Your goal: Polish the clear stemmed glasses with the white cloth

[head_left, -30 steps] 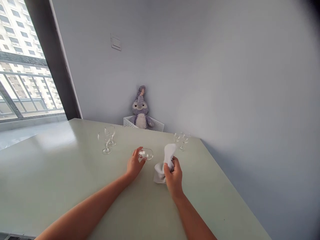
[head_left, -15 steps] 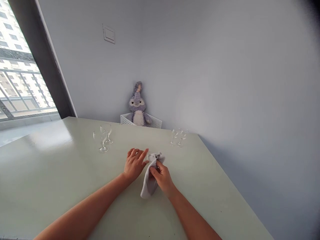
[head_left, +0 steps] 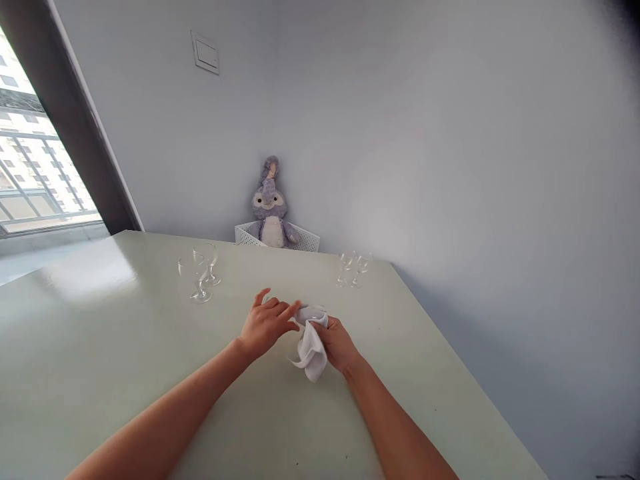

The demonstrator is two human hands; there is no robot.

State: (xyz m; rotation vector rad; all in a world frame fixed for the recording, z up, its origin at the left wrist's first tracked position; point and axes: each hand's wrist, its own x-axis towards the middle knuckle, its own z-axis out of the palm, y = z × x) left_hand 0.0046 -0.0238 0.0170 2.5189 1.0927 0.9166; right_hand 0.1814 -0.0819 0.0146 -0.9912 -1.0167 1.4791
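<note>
My left hand [head_left: 267, 323] is around a clear glass [head_left: 311, 312], its index finger and thumb at the glass's near side. Most of the stem is hidden behind my fingers, and the bowl's rim shows to the right of them. In my right hand [head_left: 337, 341] a pale grey-white cloth [head_left: 313, 357] is pinched, folded over the rim, its loose end hanging down toward the tabletop. Both hands are close together above the middle of the table [head_left: 240, 413].
Two stemmed glasses [head_left: 201, 280] stand upright on the left. Several smaller stemmed glasses [head_left: 356, 270] are grouped at the back right. A plush toy [head_left: 271, 213] sits in a white perforated basket [head_left: 306, 241] by the wall corner. A wall runs along the table's right edge.
My right hand has shifted the cloth around the glass's rim, and its hanging end has swung right. More of the rim shows. The left hand's fingers have spread a little; the view has shifted slightly.
</note>
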